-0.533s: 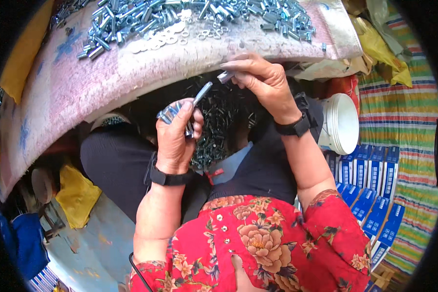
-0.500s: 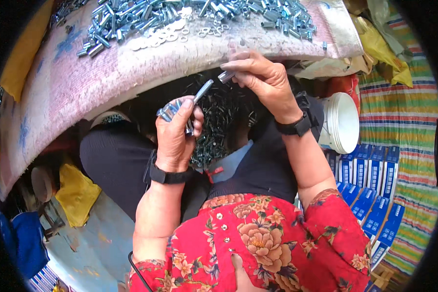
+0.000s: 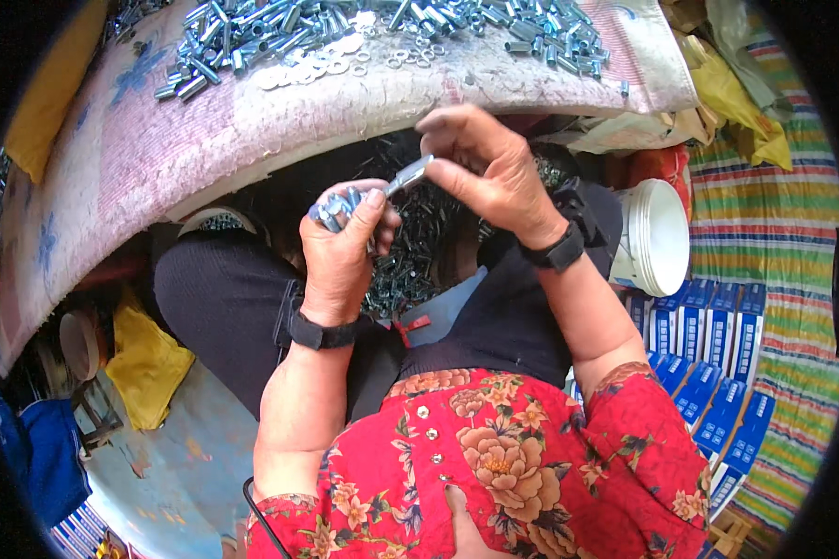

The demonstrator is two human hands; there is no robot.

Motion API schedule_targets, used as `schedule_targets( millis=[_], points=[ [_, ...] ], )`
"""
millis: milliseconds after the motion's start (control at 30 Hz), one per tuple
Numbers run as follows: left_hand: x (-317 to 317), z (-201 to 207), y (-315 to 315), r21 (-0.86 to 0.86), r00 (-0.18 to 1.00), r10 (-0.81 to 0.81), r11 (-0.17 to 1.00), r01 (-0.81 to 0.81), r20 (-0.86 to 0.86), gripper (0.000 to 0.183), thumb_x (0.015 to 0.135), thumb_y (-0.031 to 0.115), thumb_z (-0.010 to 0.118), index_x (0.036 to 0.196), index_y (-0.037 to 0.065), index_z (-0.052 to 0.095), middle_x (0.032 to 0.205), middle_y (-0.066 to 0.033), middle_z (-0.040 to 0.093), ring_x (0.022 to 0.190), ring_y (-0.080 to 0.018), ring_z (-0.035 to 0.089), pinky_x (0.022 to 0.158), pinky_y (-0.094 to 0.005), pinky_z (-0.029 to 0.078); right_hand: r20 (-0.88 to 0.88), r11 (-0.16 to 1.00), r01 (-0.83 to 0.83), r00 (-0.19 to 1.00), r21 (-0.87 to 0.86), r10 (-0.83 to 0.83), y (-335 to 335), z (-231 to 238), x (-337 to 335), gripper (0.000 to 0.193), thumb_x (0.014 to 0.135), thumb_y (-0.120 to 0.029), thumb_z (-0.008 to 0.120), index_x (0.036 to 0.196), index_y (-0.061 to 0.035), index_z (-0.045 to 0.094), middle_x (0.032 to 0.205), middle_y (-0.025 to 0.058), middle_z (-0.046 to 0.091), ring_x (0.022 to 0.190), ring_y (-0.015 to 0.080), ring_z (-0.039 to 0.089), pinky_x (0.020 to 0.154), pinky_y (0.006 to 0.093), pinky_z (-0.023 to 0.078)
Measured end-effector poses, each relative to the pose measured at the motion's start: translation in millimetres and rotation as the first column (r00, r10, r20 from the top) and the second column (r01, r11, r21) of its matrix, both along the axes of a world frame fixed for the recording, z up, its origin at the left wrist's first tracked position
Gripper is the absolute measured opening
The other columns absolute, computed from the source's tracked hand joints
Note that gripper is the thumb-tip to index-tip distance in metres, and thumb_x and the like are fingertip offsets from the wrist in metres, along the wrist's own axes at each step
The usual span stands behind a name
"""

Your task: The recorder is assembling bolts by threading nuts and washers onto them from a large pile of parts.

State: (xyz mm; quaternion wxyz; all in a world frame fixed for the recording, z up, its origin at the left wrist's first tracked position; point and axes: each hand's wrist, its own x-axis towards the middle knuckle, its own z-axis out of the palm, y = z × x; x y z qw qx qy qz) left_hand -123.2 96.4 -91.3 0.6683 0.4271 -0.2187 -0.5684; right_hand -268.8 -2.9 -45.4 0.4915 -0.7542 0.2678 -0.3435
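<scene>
Left hand (image 3: 343, 244) is closed round a bunch of bolts (image 3: 337, 204); right hand (image 3: 488, 170) pinches one bolt (image 3: 407, 175) just beside it.

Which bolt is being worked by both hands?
The bolt sticking out of the left hand, pinched by the right hand; the others sit bunched in the left fist.

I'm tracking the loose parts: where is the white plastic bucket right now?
In the head view, the white bucket lies on its side at the person's right, just beyond the right hand's wristband, above the blue boxes.
</scene>
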Motion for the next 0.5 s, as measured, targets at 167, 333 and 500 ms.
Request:
schedule_targets(
  millis=[167,333,500],
  points=[
    [-3,6,6,-0.057,0.994,-0.101,0.993,0.103,0.03,0.028,0.083,0.021,0.058,0.104,0.002,0.056,0.068,-0.0032,0.058,0.054,-0.008,0.051,0.046,-0.0188,0.039,-0.098,0.989,-0.065,0.994,-0.136,0.052,10,3,13,0.028,0.075,-0.011,0.061,0.1,-0.0046,0.05,0.058,0.004,0.052,0.051,0.0085,0.048,0.048,0.0231,0.038],
    [3,5,7,-0.042,0.989,-0.145,0.989,0.144,-0.007,0.022,0.082,0.019,0.06,0.096,0.003,0.057,0.067,-0.0034,0.057,0.052,-0.0078,0.051,0.043,-0.0187,0.038,-0.158,0.99,-0.065,0.986,-0.123,0.045,10,8,15,0.028,0.075,-0.016,0.065,0.096,-0.0049,0.052,0.052,0.0049,0.048,0.046,0.0092,0.046,0.045,0.0241,0.036],
    [7,2,4,0.0,0.972,-0.172,0.985,0.174,-0.163,0.02,0.081,0.015,0.062,0.095,0.001,0.058,0.067,-0.0051,0.06,0.05,-0.0072,0.05,0.042,-0.0189,0.038,-0.224,0.977,-0.195,0.959,-0.088,0.172,-7,13,22,0.021,0.074,-0.017,0.067,0.088,-0.0036,0.057,0.056,0.0049,0.051,0.05,0.0097,0.049,0.047,0.0239,0.038]
  ],
)
